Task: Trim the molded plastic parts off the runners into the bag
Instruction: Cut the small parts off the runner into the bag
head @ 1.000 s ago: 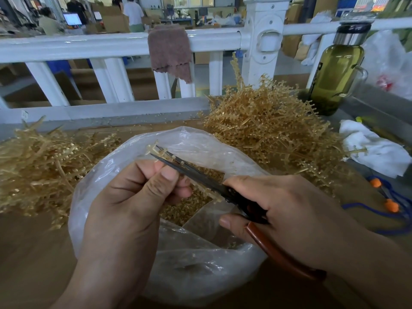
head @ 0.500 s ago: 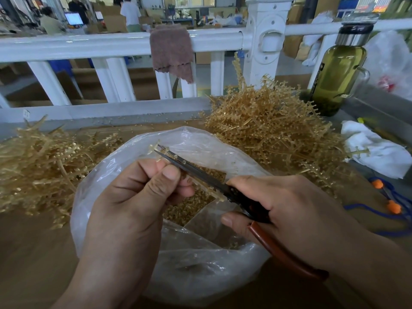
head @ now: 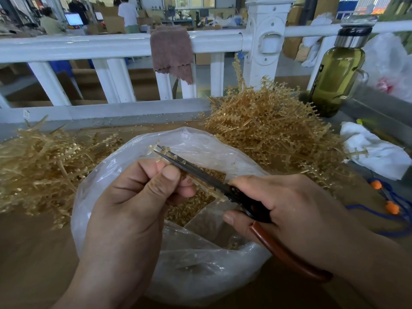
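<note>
The left hand (head: pixel 133 204) sits at 7 o'clock in view, thumb and fingers pinching a runner (head: pixel 219 198) over the bag (head: pixel 200 275). The right hand (head: pixel 289 210), at 4 o'clock, is wrapped round the brown handles of the snips (head: pixel 200 172). Their dark blades reach from that hand toward 10 o'clock, passing just above the left fingertips, and look parted only slightly at the tip. The runner's long axis lies almost along the blades, from 4 to 10 o'clock, and its far end pokes out beside the blade tips, with small nubs showing along the edge. The left hand is the nearer one to that end, so I judge the next cut depends on it feeding the strip along while the right hand closes the blades. Under both hands the open bag mouth holds cut parts (head: pixel 191 204), so pieces should drop straight in. Farther off, a pile (head: pixel 44 166) of runners lies at 9 o'clock and a taller heap (head: pixel 267 130) at 1 o'clock, well apart from either hand. Beyond stands a bottle (head: pixel 336 79) at 2 o'clock.
</note>
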Demonstrator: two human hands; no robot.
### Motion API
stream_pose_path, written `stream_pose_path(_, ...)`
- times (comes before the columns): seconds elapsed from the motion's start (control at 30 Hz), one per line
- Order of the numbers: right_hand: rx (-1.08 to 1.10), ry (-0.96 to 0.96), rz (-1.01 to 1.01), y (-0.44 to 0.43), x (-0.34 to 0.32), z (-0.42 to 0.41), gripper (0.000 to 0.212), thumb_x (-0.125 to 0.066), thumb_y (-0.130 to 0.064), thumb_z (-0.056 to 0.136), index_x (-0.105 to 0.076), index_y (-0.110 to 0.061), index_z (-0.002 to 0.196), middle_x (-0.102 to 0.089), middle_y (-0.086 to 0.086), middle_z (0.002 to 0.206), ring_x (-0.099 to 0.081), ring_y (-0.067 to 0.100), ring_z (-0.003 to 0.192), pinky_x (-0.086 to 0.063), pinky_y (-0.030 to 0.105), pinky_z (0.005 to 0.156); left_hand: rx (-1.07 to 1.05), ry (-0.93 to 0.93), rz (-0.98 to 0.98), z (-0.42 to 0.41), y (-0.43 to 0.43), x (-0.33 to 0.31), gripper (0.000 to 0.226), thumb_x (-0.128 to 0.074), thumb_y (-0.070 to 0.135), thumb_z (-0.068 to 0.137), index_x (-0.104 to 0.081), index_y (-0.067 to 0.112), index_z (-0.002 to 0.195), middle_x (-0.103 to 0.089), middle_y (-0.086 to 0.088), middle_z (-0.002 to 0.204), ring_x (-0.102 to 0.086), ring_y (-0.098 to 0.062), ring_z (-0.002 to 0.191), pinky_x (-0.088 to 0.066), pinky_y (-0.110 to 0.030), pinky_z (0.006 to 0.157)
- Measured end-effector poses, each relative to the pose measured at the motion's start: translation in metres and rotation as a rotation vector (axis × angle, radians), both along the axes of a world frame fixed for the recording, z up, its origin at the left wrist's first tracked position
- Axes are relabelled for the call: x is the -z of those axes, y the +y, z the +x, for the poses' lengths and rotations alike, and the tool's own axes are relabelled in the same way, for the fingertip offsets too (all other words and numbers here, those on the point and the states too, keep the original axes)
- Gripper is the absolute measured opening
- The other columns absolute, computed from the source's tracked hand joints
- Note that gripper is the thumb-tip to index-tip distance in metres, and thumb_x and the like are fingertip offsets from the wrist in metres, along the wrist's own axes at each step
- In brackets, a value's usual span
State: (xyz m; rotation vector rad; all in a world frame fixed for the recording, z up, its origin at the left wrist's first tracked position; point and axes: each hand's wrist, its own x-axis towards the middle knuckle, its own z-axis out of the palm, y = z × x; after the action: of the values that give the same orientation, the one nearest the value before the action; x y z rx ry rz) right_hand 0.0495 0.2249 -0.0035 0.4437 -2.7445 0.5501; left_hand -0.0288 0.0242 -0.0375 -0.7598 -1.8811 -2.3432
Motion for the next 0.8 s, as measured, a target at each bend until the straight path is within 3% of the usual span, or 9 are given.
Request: stream_pose_path(0.8,0.0,-0.012,0.02,0.0017,-0.0014,-0.0013,0.034,-0.045,-0.058,0.09,-0.055,-0.028,0.08,-0.044,-0.016,0.06,-0.047,0.005,0.054,-0.035,0.021,0.049,-0.015,-0.026,0.084,0.0048,0.0032,-0.0011,0.028,-0.082,0.058,0.067,-0.073,0.031,0.071,-0.069,0.008,0.07,-0.068,-0.007,0.067,-0.057,-0.024,0.063)
